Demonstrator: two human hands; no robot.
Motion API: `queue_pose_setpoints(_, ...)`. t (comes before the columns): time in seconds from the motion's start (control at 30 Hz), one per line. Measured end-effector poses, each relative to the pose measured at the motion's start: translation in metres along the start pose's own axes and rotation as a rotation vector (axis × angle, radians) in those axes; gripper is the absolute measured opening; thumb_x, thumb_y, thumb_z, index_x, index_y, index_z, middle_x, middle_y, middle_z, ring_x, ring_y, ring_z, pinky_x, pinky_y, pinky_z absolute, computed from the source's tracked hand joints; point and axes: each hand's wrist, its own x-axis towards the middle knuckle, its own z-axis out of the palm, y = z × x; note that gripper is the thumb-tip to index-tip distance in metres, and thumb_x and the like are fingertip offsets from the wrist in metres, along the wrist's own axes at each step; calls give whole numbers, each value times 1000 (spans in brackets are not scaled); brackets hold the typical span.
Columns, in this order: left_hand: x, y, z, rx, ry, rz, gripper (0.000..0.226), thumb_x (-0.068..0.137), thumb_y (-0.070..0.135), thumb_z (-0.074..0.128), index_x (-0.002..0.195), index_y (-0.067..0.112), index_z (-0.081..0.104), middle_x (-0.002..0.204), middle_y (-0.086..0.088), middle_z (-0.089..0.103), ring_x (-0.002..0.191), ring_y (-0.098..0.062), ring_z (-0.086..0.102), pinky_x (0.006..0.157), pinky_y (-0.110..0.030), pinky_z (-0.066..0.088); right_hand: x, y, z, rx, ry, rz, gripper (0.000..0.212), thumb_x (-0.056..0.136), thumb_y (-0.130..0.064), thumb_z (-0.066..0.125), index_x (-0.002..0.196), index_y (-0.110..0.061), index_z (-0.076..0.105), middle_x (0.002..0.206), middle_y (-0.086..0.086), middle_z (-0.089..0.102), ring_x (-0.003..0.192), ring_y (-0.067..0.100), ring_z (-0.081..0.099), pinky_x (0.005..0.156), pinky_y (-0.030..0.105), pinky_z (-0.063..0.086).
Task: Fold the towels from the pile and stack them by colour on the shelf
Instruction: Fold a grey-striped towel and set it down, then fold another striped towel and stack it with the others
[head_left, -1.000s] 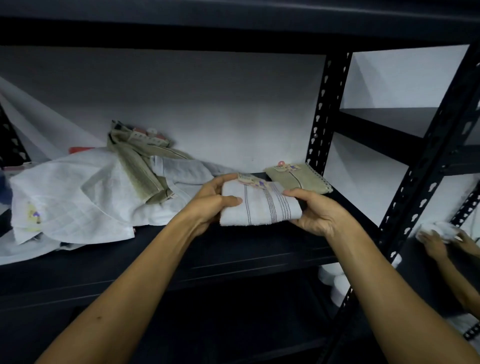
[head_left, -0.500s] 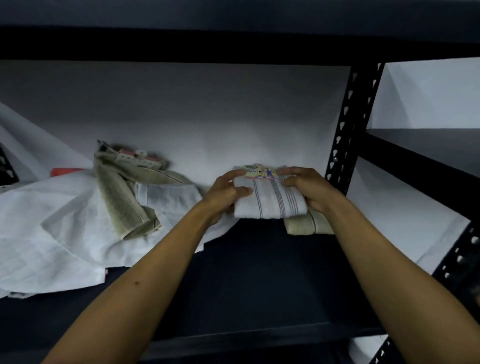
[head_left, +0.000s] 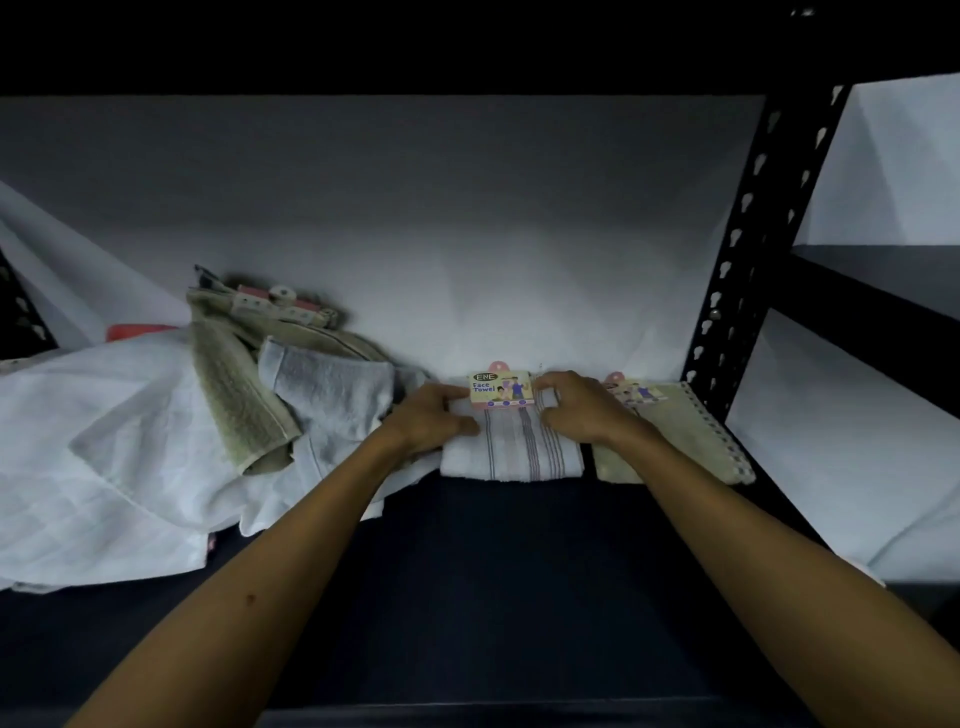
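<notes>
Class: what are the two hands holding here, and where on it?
The folded white striped towel: left hand on its left edge, right hand on its right edge, by the label.

The dark shelf (head_left: 493, 597) carries a folded white striped towel (head_left: 511, 447) at the back, a folded beige towel (head_left: 675, 441) just right of it, and an unfolded towel pile (head_left: 156, 441) to its left.
</notes>
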Motion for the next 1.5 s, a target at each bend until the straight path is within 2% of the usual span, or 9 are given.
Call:
queue_pose_setpoints(0.2, 4, 5, 11, 161, -62, 42, 57, 90, 32, 68, 142, 22, 48, 136, -2, 54, 128, -19, 49, 102, -23, 37, -6, 5, -5, -210, 9, 27, 44, 89, -29, 55, 133, -30, 54, 125, 3, 63, 114, 30, 58, 100, 43, 42)
queue_pose_setpoints(0.43, 11, -6, 17, 209, -86, 20, 70, 89, 46, 64, 149, 26, 36, 154, -4, 38, 140, -24, 36, 114, -33, 30, -17, 16, 2, -234, 118, 11, 47, 92, -37, 54, 139, -33, 51, 139, 3, 56, 127, 34, 47, 106, 47, 37)
queue_pose_setpoints(0.7, 0, -12, 44, 568, 130, 76, 70, 93, 64, 36, 154, 34, 21, 157, -4, 31, 140, -31, 35, 109, -45, 31, -24, 27, 15, -285, 176, 7, 45, 94, -40, 46, 138, -31, 52, 131, 5, 45, 126, 27, 36, 105, 43, 31)
queue_pose_setpoints(0.87, 0, -16, 47, 534, 174, 96, 68, 91, 64, 40, 151, 32, 28, 154, -2, 37, 137, -29, 40, 106, -47, 35, -28, 32, 18, -252, 278, -54, 25, 91, -34, 49, 91, -17, 68, 111, 7, 62, 108, 31, 51, 89, 40, 41)
queue_pose_setpoints(0.97, -4, -19, 49, 432, 292, 150, 62, 90, 57, 48, 144, 26, 41, 147, -2, 47, 130, -27, 48, 99, -45, 43, -34, 29, 16, -225, 287, -60, 28, 86, -37, 39, 64, -22, 44, 96, 7, 65, 98, 32, 54, 80, 39, 41)
queue_pose_setpoints(1.17, -14, -21, 47, 253, 445, 310, 41, 90, 31, 58, 123, 7, 63, 120, -13, 66, 107, -28, 64, 90, -34, 51, -31, 20, 5, -292, 168, -23, 23, 93, -30, 45, 77, -16, 53, 102, 8, 60, 106, 30, 51, 89, 43, 40)
queue_pose_setpoints(1.3, -32, -23, 47, 180, 543, 365, 30, 89, 19, 62, 116, 6, 66, 109, -9, 70, 95, -22, 66, 81, -24, 48, -32, 5, 6, -334, 261, -61, 24, 91, -30, 50, 103, -15, 65, 110, 8, 57, 108, 29, 49, 90, 41, 38)
queue_pose_setpoints(1.4, -50, -24, 36, 284, 632, 461, 16, 84, 13, 56, 95, 9, 68, 90, -5, 69, 81, -21, 61, 72, -36, 51, -35, -18, 18, -185, 335, -203, 33, 93, -25, 52, 121, -12, 63, 121, 11, 59, 113, 29, 48, 91, 38, 43)
queue_pose_setpoints(1.5, -60, -28, 8, 493, 848, 482, 17, 76, 17, 55, 80, 9, 70, 81, -9, 66, 77, -30, 57, 66, -44, 47, -31, -46, 32, -7, 244, -294, 34, 93, -21, 54, 124, -10, 62, 125, 12, 60, 119, 29, 49, 97, 38, 44)
